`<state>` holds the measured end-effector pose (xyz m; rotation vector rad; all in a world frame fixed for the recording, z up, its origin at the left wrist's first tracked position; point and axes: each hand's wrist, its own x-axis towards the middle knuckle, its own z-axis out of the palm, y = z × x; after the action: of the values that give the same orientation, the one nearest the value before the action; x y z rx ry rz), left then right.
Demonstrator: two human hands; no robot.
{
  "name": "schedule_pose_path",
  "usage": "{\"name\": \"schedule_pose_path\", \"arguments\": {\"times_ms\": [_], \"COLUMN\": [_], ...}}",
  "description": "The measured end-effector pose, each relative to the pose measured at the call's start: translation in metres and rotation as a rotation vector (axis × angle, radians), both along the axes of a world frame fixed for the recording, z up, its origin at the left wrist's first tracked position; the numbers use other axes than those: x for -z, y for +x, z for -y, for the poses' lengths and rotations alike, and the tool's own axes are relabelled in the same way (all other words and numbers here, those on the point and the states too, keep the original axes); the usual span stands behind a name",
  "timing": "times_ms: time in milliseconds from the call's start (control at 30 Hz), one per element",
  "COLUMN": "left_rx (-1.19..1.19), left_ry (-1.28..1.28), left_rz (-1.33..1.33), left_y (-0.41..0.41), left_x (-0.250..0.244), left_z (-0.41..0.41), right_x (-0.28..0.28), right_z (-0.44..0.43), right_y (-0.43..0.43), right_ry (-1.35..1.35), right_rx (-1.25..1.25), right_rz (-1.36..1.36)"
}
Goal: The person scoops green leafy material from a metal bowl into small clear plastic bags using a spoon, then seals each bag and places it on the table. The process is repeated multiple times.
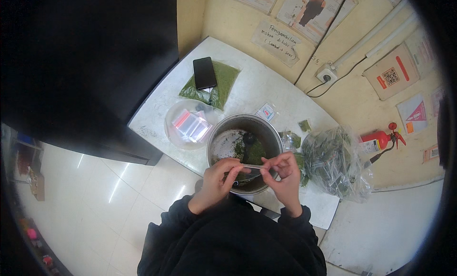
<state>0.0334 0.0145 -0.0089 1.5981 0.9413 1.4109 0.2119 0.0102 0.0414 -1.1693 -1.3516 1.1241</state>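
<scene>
My left hand (223, 178) and my right hand (284, 172) pinch the top edge of a small clear plastic bag (252, 166) between thumbs and fingertips, one at each end. The bag hangs over the near side of a round metal pot (273, 128). Green dried flakes (256, 151) lie on the pot's bottom, along with a dark rounded object (249, 137) that I cannot make out. To the left, a round translucent plastic dish (171, 138) holds a stack of empty zip-lock bags (192, 126) with red edges. My hands hide part of the pot's inside.
On the white table (246, 74) a black phone (204, 73) rests on a large bag of green flakes (226, 79). Right of the pot are small filled packets (294, 139) and a big clear bag of packets (330, 161). A red fire extinguisher (378, 140) is near the wall.
</scene>
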Motion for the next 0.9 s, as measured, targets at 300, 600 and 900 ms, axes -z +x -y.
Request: {"name": "schedule_pose_path", "arguments": {"times_ms": [300, 600, 900], "left_rx": [-0.197, -0.447, -0.491], "left_ry": [-0.098, -0.021, -0.159], "left_rz": [-0.065, -0.765, -0.599], "left_y": [-0.017, -0.066, -0.068], "left_x": [0.013, 0.134, 0.133], "left_z": [-0.044, -0.1, -0.112], "right_x": [-0.018, -0.03, -0.027], "right_z": [0.015, 0.006, -0.002], "right_y": [0.059, 0.044, 0.024], "right_ry": [0.191, 0.296, 0.315], "right_rx": [0.324, 0.358, 0.261], "right_rz": [0.269, 0.698, 0.704]}}
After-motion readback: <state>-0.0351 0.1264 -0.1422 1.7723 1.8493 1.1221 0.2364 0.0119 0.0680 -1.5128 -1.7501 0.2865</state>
